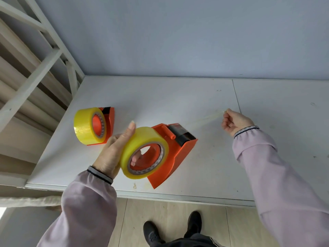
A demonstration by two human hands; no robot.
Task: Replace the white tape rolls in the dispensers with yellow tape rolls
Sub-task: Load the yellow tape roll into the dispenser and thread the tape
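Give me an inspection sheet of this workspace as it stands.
Surface: white table, scuffed, with a seam on the right.
Job's things: two orange dispensers, both loaded with yellow tape; far dispenser rests on the table, near dispenser is held.
Clutter: nothing seen.
Hands: left hand grips the near yellow roll, a finger through its core; right hand pinches a clear tape strip drawn from the cutter.
Cables: nothing seen.
Surroundings: white metal frame at left, pale wall, wood floor, black shoes.
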